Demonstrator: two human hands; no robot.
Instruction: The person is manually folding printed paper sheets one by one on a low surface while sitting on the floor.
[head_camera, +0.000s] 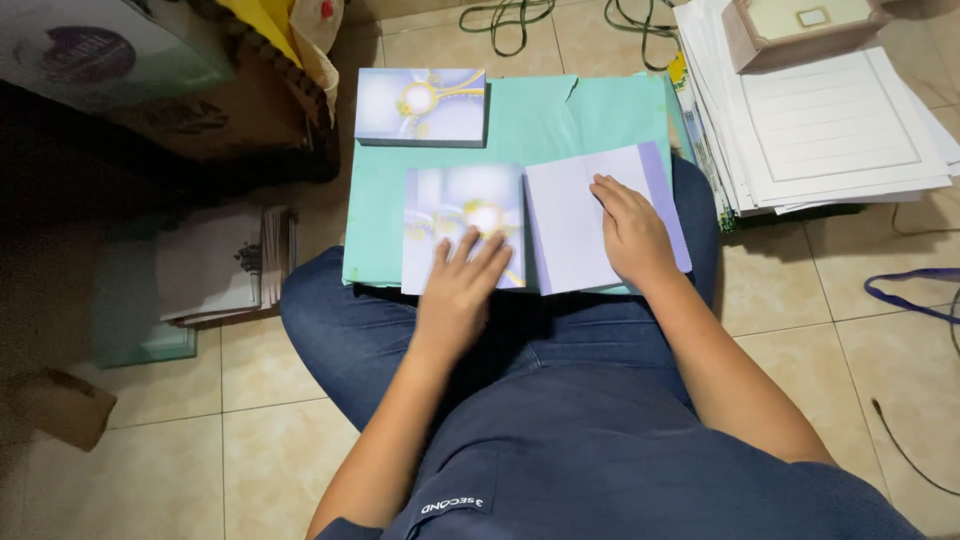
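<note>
A lilac card (545, 220) with a yellow flower print lies open on a mint-green board (560, 115) resting on my knees. My left hand (458, 290) lies flat on the printed left half, fingers spread. Pressing on the plain right half is my right hand (630, 232), fingers together. A stack of the same folded cards (421, 105) sits at the board's far left corner, apart from both hands.
A tall pile of white sheets (830, 130) with a small framed box on top stands on the tiled floor at right. Booklets (225, 262) lie at left beside a cardboard box (230, 110). Cords cross the floor at top and right.
</note>
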